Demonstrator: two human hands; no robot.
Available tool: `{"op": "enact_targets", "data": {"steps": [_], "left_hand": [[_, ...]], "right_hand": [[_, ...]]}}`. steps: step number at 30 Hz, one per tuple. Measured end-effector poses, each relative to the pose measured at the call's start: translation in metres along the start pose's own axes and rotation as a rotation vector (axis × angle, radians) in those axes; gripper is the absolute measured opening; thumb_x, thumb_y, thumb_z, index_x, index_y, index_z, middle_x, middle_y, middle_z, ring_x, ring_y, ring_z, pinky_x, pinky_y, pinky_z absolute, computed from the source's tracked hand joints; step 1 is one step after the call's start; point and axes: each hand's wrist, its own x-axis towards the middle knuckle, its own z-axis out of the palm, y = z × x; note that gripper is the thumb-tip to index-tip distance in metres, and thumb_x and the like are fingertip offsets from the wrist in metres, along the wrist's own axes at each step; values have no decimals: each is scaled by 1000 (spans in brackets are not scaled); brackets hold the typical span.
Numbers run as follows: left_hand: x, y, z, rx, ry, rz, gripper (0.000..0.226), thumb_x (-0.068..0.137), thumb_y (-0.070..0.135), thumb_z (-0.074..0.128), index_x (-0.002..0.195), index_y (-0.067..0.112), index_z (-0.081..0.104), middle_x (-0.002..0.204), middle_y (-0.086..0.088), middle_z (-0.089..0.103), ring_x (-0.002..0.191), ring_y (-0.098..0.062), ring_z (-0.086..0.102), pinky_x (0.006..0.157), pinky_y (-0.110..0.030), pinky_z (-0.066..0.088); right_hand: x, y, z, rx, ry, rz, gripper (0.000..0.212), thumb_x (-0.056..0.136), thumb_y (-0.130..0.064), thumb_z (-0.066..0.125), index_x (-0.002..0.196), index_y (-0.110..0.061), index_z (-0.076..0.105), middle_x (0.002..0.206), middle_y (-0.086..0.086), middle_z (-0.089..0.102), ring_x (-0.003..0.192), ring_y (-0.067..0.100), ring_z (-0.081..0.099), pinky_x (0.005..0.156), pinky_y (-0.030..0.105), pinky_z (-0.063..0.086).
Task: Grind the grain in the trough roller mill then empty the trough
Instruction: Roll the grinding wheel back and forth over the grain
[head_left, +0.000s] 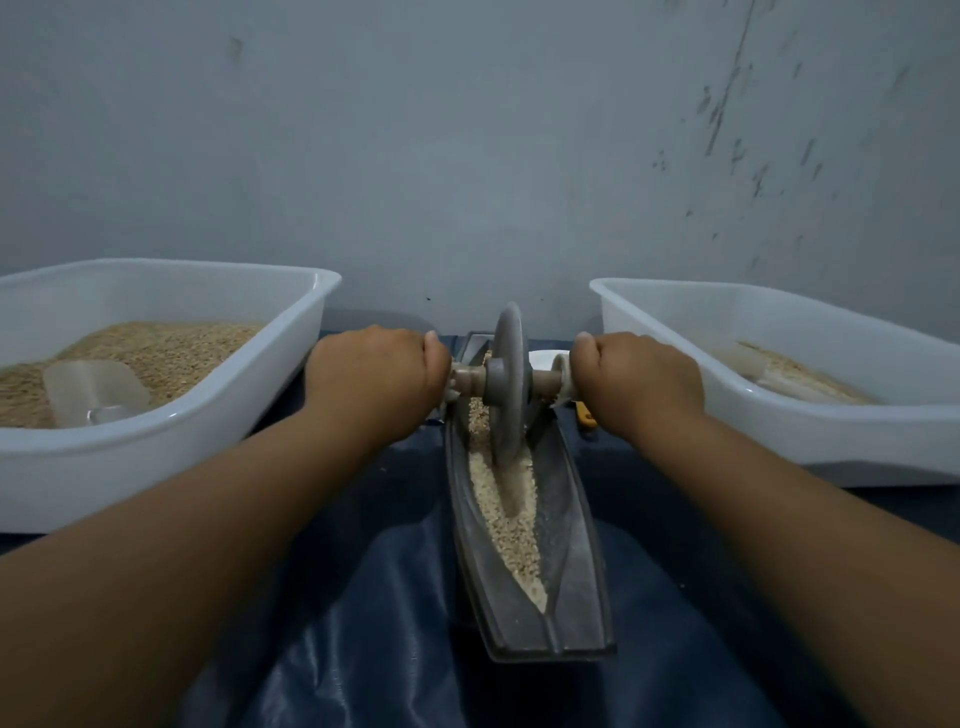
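The trough is lying lengthwise on blue sheeting, crushed grain filling its channel. Farther along, the roller wheel is standing upright in it; the left hand and right hand are gripping its axle ends. White tubs are flanking, left tub, right tub, near the wall.

We've got a pale grey wall filling the whole upper half of the frame, plain and dimly lit, with dark scuffs and streaks running down the upper right. Across the bottom we see a glossy dark blue sheet, creased, catching soft highlights at lower centre
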Motion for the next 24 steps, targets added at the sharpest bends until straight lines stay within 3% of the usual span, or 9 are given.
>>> {"op": "enact_targets", "data": {"steps": [4, 6, 9, 13, 15, 17, 20, 22, 24], "left_hand": [[-17, 1, -11, -120, 63, 39, 69, 83, 29, -14, 107, 16, 50, 85, -2, 53, 73, -25, 52, 65, -30, 41], [-35, 1, -22, -95, 100, 86, 71, 78, 35, -22, 89, 18, 47, 67, 6, 40, 58, -15, 43, 57, -27, 32], [-52, 2, -43, -110, 131, 25, 51, 90, 43, 0, 63, 25, 38, 50, 10, 29, 42, -7, 27, 46, -25, 20], [-58, 3, -41, -259, 152, -23, 43, 92, 42, 11, 55, 27, 29, 45, 10, 27, 39, -6, 25, 43, -21, 20], [-51, 1, -28, -179, 146, 7, 47, 91, 39, 5, 61, 22, 36, 50, 9, 31, 41, -11, 30, 45, -21, 23], [-43, -2, -13, 10, 121, 97, 49, 94, 34, 6, 80, 14, 49, 61, 1, 40, 51, -18, 41, 48, -24, 32], [-24, -6, -3, 208, 53, 123, 26, 94, 23, 43, 115, 8, 46, 83, -7, 58, 66, -25, 56, 49, -30, 34], [-14, -5, -4, 249, -37, 106, 33, 94, 21, 45, 123, 6, 38, 94, -8, 59, 76, -27, 58, 53, -32, 35], [-13, -6, -10, 264, -47, 135, 37, 91, 22, 51, 121, 4, 40, 93, -10, 59, 73, -27, 58, 52, -32, 34]], "right_hand": [[-25, 3, -11, -17, -6, -38, 46, 98, -37, 24, 60, -21, 47, 64, 1, 51, 66, 25, 48, 62, 34, 33], [-45, 7, -21, -36, 13, -78, 44, 97, -38, 25, 64, -22, 48, 65, 0, 51, 66, 25, 49, 61, 34, 36], [-68, 10, -39, -62, 5, -117, 51, 94, -46, 16, 64, -24, 50, 59, -4, 52, 59, 19, 50, 55, 32, 37], [-71, 5, -47, -158, 52, -157, 51, 93, -48, 15, 60, -26, 47, 53, -5, 46, 54, 18, 47, 52, 31, 32], [-55, 1, -38, -158, 49, -139, 48, 94, -45, 18, 58, -26, 43, 55, -4, 45, 57, 19, 45, 53, 31, 28], [-33, -2, -24, -140, 36, -115, 47, 96, -41, 21, 60, -23, 45, 61, -2, 47, 61, 22, 45, 55, 32, 27], [-6, -4, -8, -74, 45, -79, 51, 98, -39, 22, 58, -19, 45, 60, -1, 46, 62, 24, 46, 57, 33, 28], [2, -6, -5, -46, 38, -62, 51, 98, -39, 22, 57, -20, 44, 58, -2, 45, 60, 24, 45, 57, 32, 28], [-3, -6, -8, -47, 16, -59, 49, 99, -38, 22, 59, -21, 46, 60, -1, 46, 60, 23, 44, 58, 32, 29]]}}
